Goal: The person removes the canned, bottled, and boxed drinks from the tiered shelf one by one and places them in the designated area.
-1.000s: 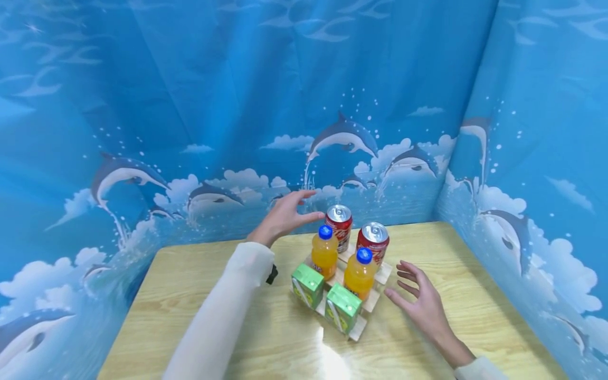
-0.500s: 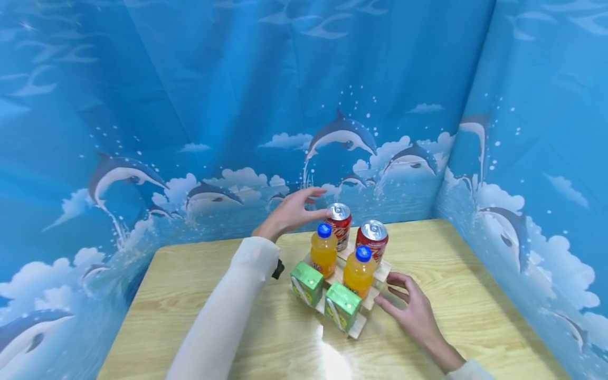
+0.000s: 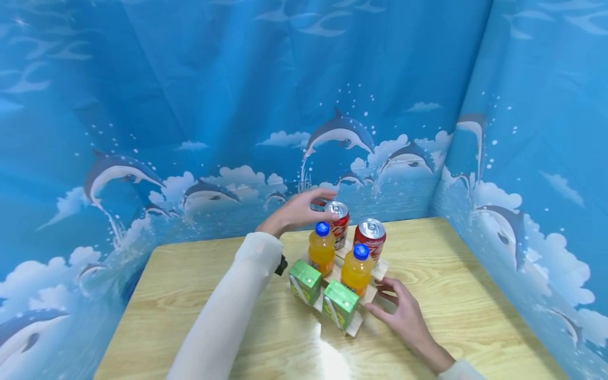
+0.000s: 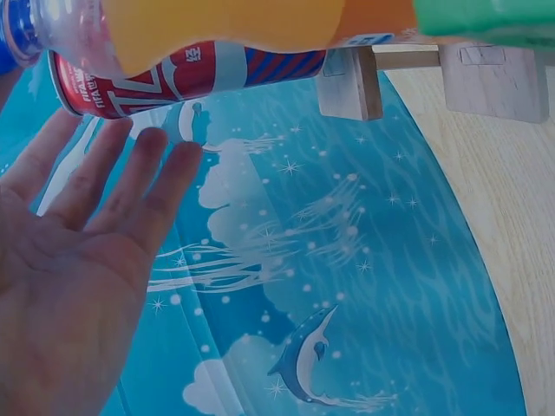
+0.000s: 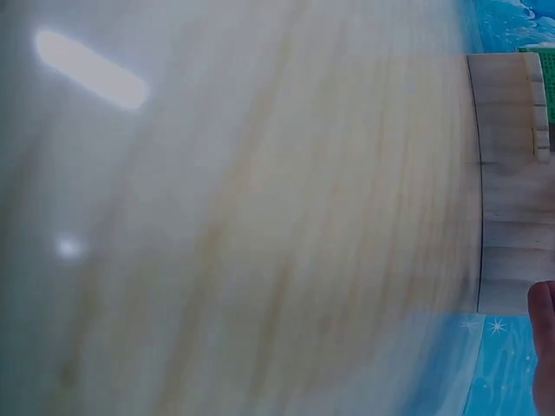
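Observation:
A wooden stepped rack (image 3: 380, 269) holds two red cans (image 3: 370, 238), two orange bottles (image 3: 357, 273) with blue caps and two green cartons (image 3: 340, 303). My left hand (image 3: 296, 211) is at the left can (image 3: 340, 227), its thumb by the can's upper front and fingers behind. In the left wrist view those fingers (image 4: 149, 169) extend towards the can (image 4: 186, 78), tips close to its rim; contact is unclear. My right hand (image 3: 406, 318) is by the rack's right side, thumb and fingers apart; one finger (image 5: 543, 329) shows near the wood (image 5: 512, 208) in the right wrist view.
The rack stands on a light wooden table (image 3: 190, 295). A blue curtain (image 3: 214, 132) printed with dolphins and clouds hangs behind the table and along its sides.
My left hand has moved right, bringing its thumb and fingers around the left can's top. My right hand has moved left and down to the rack's side. The loaded rack has stayed put.

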Available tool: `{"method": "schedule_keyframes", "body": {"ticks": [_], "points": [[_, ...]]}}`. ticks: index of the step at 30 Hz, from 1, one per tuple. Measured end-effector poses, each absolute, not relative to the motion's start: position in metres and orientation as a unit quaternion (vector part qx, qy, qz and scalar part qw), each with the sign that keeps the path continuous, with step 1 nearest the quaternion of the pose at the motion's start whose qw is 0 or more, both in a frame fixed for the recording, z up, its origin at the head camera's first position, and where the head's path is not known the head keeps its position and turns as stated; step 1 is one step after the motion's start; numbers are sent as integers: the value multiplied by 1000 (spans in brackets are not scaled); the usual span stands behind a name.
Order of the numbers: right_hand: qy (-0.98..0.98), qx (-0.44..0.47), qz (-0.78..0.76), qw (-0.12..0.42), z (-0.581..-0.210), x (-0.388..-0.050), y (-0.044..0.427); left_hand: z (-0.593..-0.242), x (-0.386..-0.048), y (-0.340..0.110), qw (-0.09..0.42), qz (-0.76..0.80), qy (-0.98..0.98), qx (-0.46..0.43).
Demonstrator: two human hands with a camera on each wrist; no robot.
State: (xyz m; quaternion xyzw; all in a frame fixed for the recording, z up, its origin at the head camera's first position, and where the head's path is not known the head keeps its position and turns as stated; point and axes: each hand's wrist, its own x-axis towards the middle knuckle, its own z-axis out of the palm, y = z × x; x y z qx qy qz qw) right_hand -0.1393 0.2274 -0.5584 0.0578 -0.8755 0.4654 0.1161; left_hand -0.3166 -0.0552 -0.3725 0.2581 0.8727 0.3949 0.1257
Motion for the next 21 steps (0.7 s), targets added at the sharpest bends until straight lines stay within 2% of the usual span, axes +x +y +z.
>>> {"method": "schedule_keyframes", "body": {"ticks": [14, 21], "points": [[-881, 81, 449, 128, -561, -141, 227, -375, -326, -52, 209, 422, 837, 277], [-880, 99, 442, 145, -562, -141, 227, -379, -330, -51, 214, 437, 828, 278]]}}
